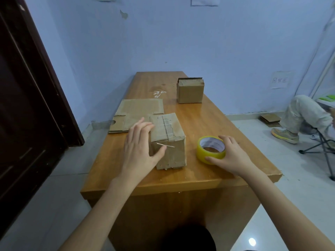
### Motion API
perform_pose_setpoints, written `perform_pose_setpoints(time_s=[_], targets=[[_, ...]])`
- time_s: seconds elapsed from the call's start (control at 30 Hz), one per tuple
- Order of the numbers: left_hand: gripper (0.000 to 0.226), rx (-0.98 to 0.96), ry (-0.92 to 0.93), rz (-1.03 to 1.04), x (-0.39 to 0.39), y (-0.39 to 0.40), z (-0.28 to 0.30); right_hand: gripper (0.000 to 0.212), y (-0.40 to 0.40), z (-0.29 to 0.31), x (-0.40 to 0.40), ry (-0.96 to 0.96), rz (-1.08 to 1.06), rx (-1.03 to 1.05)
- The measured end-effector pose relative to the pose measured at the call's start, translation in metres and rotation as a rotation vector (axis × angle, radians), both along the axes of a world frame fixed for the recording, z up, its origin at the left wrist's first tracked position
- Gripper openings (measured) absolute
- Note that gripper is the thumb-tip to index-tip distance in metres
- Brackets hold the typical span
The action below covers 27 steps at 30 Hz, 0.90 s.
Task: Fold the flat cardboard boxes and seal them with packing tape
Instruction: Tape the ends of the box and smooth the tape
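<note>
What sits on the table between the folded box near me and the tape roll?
Nothing: in the head view only bare table separates the folded box from the tape roll. The left hand is on the box's far side; the right hand holds the roll.

We counted two folded boxes, one near and one far, one flat cardboard sheet, one tape roll, and one table.
</note>
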State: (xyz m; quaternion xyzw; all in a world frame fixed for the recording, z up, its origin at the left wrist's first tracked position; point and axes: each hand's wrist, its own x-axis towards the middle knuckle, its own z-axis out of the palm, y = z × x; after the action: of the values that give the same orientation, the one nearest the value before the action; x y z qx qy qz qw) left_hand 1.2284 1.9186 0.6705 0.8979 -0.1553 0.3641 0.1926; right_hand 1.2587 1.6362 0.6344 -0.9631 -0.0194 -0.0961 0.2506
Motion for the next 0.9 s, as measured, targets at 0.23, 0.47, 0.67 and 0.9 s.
perform_pose_setpoints(time_s=[0.23, 0.47, 0.67, 0.9], targets=[[0.061, 0.023, 0.113, -0.075, -0.002, -0.007, 0.006, 0.086, 0.001, -0.006, 0.0, -0.073, 0.045, 0.359], [0.068, -0.107, 0.375, -0.345, -0.008, -0.034, 0.054, 0.085, -0.009, 0.037, -0.029, -0.153, 0.313, 0.76], [0.069, -0.445, 0.861, -0.665, 0.004, -0.062, 0.084, 0.086, -0.012, 0.065, -0.044, -0.156, 0.549, 0.813], [0.023, -0.844, 0.787, -0.712, -0.002, -0.061, 0.073, 0.078, -0.003, 0.072, -0.045, -0.164, 0.561, 0.896]])
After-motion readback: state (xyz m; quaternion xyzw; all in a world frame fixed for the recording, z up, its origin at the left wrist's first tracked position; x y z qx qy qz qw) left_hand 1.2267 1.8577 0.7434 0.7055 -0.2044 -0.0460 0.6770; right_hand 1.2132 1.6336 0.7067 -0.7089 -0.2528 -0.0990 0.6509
